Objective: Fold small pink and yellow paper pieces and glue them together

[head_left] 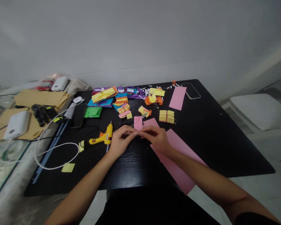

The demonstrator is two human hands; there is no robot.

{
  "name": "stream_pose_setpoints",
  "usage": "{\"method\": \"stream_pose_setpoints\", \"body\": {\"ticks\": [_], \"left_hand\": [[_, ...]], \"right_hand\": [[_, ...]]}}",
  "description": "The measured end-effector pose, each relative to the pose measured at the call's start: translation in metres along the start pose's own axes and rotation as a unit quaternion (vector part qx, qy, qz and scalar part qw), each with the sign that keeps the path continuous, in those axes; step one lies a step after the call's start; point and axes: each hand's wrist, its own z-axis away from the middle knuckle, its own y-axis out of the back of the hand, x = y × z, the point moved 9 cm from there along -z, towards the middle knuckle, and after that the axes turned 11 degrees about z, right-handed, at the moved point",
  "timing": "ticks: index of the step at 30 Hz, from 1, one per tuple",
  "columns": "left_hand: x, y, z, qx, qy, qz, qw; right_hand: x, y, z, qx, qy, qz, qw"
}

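A small pink paper piece (138,123) is pinched at its near edge between both hands, over the middle of the black table (131,170). My left hand (122,139) holds the left part of that edge with thumb and fingers closed. Close beside it, my right hand (157,138) grips the right part the same way. Scissors (144,115) lie just behind the paper, partly hidden. Larger pink sheets (180,156) lie under and beside my right forearm. To the left of my left hand is a yellow glue gun (105,136).
Behind the hands are yellow strips (166,116), a colourful paper pile (104,94), green paper (93,112) and another pink sheet (178,97). A phone (191,91) lies at the back right. A white cable (58,146) loops at left; a white stool (259,111) stands right.
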Motion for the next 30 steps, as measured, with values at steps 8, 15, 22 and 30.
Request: {"method": "stream_pose_setpoints", "body": {"ticks": [8, 15, 22, 30], "left_hand": [[-0.026, -0.003, 0.004, 0.033, 0.126, 0.112, 0.985], [-0.026, -0.003, 0.004, 0.044, 0.127, 0.14, 0.981], [-0.031, -0.003, 0.004, 0.056, 0.127, 0.146, 0.98], [-0.03, -0.005, 0.005, 0.051, 0.116, 0.134, 0.983]], "right_hand": [[0.006, -0.003, 0.002, -0.003, -0.038, -0.004, 0.999], [0.009, -0.004, 0.001, -0.01, -0.046, -0.018, 0.999], [0.014, -0.005, 0.0, -0.009, -0.055, -0.047, 0.997], [0.018, -0.006, -0.003, -0.018, -0.066, -0.056, 0.996]]}}
